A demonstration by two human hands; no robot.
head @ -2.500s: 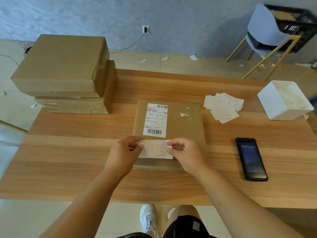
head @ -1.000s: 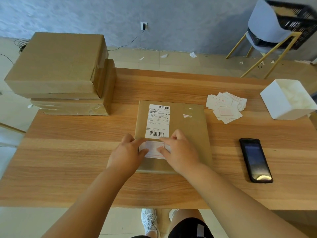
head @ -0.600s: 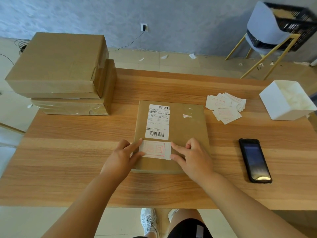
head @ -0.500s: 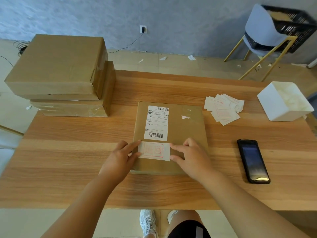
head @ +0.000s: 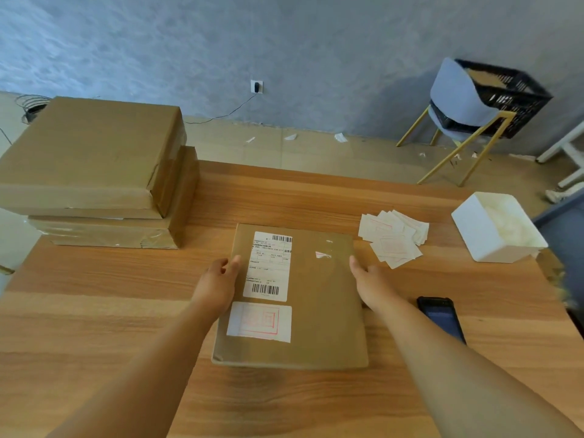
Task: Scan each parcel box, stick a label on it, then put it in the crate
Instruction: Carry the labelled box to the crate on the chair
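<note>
A flat brown parcel box (head: 319,305) lies on the wooden table (head: 94,311) in front of me. It carries a white shipping label (head: 268,267) with barcodes and, below that, a white sticker label with red print (head: 259,322) lying flat on the top. My left hand (head: 219,279) holds the box's left edge, thumb on the top face. My right hand (head: 368,278) holds the right edge the same way. The black crate (head: 505,96) sits on a chair at the far right, beyond the table.
Two larger brown boxes (head: 94,172) are stacked at the table's left rear. A loose pile of sticker labels (head: 393,237) and a white tub (head: 496,227) lie at the right rear. A black handheld scanner (head: 441,317) lies right of the parcel, partly behind my right forearm.
Both hands left the red-printed sticker, which now lies flat on the box, and moved forward and apart to the box's left and right edges.
</note>
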